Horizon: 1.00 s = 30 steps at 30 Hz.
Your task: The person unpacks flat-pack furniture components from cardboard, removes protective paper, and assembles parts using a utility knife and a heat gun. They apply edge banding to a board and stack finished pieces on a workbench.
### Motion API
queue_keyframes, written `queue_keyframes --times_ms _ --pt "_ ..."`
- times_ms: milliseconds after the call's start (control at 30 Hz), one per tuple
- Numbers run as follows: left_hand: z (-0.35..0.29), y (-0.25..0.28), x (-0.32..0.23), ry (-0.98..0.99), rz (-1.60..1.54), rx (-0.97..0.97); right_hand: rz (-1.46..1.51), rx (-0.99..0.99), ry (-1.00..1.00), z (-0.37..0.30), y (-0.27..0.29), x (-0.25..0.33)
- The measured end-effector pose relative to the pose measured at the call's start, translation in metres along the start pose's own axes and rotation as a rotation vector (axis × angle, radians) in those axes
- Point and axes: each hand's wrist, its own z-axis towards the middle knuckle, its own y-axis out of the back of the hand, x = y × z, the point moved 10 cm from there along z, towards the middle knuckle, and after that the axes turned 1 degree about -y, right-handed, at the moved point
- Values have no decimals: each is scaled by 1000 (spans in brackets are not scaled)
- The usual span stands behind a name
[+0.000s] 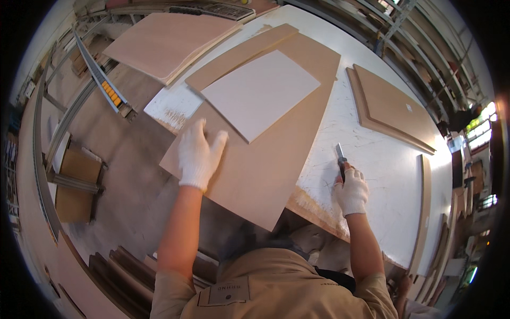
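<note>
Khaki shirt sits nearest — left hand lies open, empty on brown board, likely steadying it; right hand grips bladed tool — pointed away, perhaps for safety

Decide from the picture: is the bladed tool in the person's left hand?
No, the right hand grips the bladed tool, while the left hand is at the large brown board.

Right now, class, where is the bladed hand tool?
In the head view, the bladed hand tool is right of centre, held in the gloved right hand over the white tabletop, just right of the large brown board.
</note>
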Motion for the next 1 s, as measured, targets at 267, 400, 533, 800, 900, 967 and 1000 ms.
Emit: queue_keyframes --times_ms 267,400,533,800,900,967,1000 --pt "93 -61 -8 43 258 15 202 -55 60 -9 -4 49" --pt "61 -83 -35 -201 483 -118 367 15 52 9 -16 69" --pt "21 -66 -76 -267 373 -15 714 115 22 28 -16 102" --pt "159 -28 -17 -224 279 -61 182 -302 79 11 12 17" --pt "207 -77 19 -55 358 260 84 -252 -10 -12 22 2" --pt "224 -100 49 -32 329 238 84 -141 72 -13 27 26" --pt "219 -106 33 -43 350 263 56 -62 122 -15 26 40"
